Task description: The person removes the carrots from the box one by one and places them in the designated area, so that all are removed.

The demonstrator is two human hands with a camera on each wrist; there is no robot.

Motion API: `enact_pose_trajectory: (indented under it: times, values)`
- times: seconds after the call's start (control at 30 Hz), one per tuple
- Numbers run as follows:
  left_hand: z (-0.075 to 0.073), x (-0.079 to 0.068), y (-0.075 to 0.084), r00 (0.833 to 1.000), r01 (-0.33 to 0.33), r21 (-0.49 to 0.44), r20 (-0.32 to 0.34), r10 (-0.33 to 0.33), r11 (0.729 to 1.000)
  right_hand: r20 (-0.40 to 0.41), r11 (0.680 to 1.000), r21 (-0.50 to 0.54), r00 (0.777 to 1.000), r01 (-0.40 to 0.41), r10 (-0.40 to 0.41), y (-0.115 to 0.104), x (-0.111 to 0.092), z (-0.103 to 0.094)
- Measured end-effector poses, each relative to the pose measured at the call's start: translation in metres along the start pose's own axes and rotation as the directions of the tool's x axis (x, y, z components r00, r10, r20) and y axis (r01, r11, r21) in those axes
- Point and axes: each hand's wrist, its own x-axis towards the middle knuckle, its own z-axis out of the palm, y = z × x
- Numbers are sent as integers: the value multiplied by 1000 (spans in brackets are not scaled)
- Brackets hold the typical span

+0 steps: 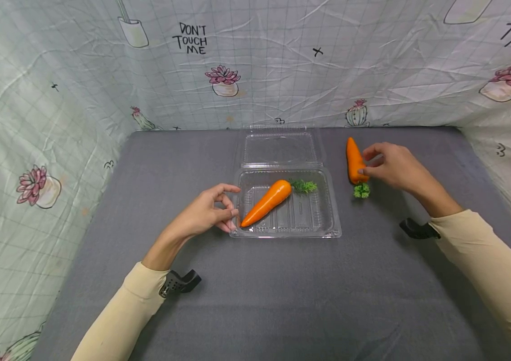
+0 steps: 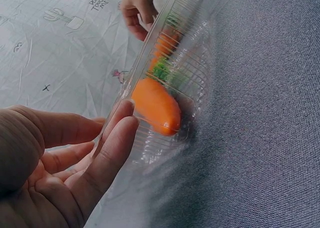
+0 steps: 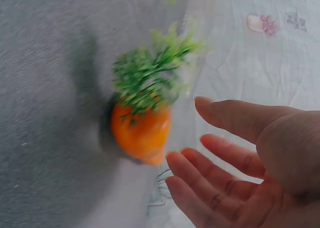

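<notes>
A clear plastic clamshell container (image 1: 334, 220) lies with its lid (image 1: 282, 150) folded back. Inside its tray rests an orange carrot (image 1: 268, 203) with a green leafy top, tip toward the near left corner. My left hand (image 1: 207, 210) is at the tray's left rim, the thumb and fingertips pinching the edge in the left wrist view. Right of the container, a second carrot (image 1: 354, 160) lies on the table, green top toward me. Beside it hovers my right hand (image 1: 395, 165); in the right wrist view its fingers are spread and apart from the carrot.
A grey cloth covers the table (image 1: 282, 296). Behind and at the sides hangs a printed curtain (image 1: 273, 60) that meets the table's far edge. A dark wrist device sits on each forearm.
</notes>
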Motion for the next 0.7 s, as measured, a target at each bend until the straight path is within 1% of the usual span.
enact_pose_trajectory:
  times: [0.1, 0.2, 0.33, 0.43, 0.5, 0.63, 0.7]
  values:
    - [0, 0, 0, 1000, 0, 0, -1, 0, 1000, -59, 999, -9, 997, 50, -50, -10, -2, 0]
    - [1, -1, 0, 1000, 0, -2, -4, 0, 1000, -109, 994, -12, 988, 108, -109, -19, -4, -1]
    - [2, -1, 0, 1000, -9, 0, -2, 9, 1000, -137, 981, -12, 972, 192, -192, -31, -6, -1]
    - [2, -1, -1, 1000, -16, 5, -1, 16, 1000, -132, 966, -32, 957, 258, -260, -41, -6, 0]
    - [3, -1, -1, 1000, -22, 10, 0, 22, 1000, -118, 948, -75, 942, 308, -315, -48, -6, 2]
    - [3, -2, 0, 1000, -20, 9, -1, 20, 1000, -70, 896, -202, 906, 396, -417, -60, -5, 6]
    - [4, -2, 0, 1000, -17, 7, -1, 17, 1000, -30, 872, -241, 894, 427, -446, -66, -4, 9]
